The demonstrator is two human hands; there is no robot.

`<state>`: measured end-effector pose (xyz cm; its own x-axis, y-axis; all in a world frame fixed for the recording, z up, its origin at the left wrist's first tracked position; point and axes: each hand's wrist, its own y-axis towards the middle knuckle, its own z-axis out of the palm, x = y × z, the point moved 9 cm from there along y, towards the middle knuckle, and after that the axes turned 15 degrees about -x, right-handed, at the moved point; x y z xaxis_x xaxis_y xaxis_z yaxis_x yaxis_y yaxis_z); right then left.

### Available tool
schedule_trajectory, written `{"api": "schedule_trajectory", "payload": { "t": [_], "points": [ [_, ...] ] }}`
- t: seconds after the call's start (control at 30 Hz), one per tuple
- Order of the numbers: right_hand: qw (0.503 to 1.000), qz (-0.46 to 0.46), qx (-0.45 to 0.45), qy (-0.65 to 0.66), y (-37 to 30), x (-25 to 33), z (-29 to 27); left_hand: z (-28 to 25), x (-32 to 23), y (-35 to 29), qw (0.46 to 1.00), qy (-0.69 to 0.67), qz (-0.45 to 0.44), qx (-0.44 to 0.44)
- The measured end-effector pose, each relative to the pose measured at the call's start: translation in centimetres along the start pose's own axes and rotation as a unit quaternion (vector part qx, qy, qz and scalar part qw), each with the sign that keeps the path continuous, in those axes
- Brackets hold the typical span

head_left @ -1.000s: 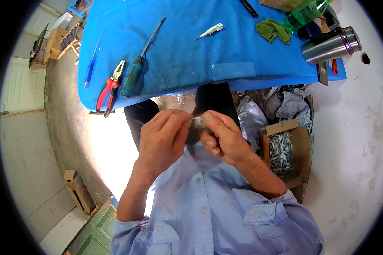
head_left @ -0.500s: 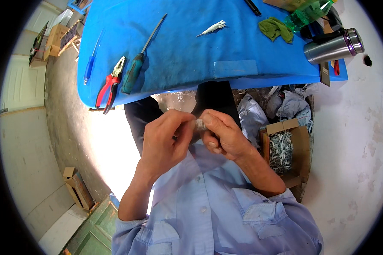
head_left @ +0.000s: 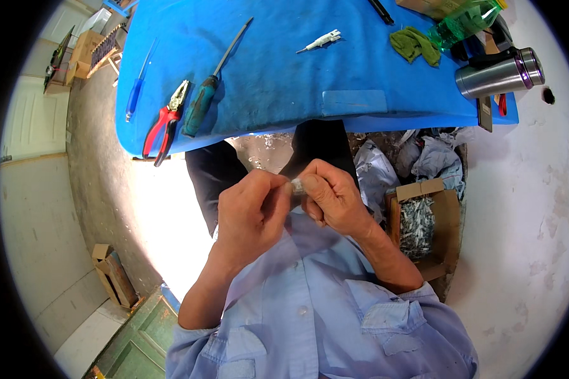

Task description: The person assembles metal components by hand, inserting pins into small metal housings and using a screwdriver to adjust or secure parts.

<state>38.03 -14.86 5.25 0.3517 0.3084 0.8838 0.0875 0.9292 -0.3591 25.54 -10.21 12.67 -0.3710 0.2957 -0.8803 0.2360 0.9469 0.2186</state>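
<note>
My left hand and my right hand meet over my lap, below the table's near edge. Between their fingertips is a small whitish piece, mostly covered by the fingers, so its kind does not show. The left thumb and forefinger pinch its left end. On its other side the right thumb presses it against the curled fingers. Nearest on the table lie pliers with red and black handles, a screwdriver with a worn teal handle and a slim blue-handled screwdriver.
Farther back on the blue-covered table lie a white pen-like piece with a thin metal tip, a green cloth, a green bottle and a steel flask. A carton of small white pieces stands right of my lap.
Both hands stay together on the small whitish piece. My left hand has shifted slightly right and down, and more of the piece shows between the fingertips. The table things lie as before.
</note>
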Motion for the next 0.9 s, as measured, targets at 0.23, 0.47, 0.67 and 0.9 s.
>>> {"api": "schedule_trajectory", "payload": {
  "t": [0.23,0.47,0.67,0.9],
  "points": [
    [0.995,0.068,0.049,0.051,-0.6,-1.7,1.1,-0.6,0.8,0.2,0.999,-0.013,-0.037,-0.013],
    [0.982,0.103,0.028,0.155,-0.1,-2.6,0.7,-1.1,3.7,-0.3,0.967,-0.161,-0.190,-0.053],
    [0.978,0.094,0.019,0.184,0.2,-1.8,0.7,-1.7,5.4,-0.9,0.942,-0.204,-0.254,-0.075],
    [0.974,0.112,0.021,0.193,0.4,-1.9,0.9,-2.4,6.9,-2.0,0.937,-0.176,-0.293,-0.068]
  ]
}}
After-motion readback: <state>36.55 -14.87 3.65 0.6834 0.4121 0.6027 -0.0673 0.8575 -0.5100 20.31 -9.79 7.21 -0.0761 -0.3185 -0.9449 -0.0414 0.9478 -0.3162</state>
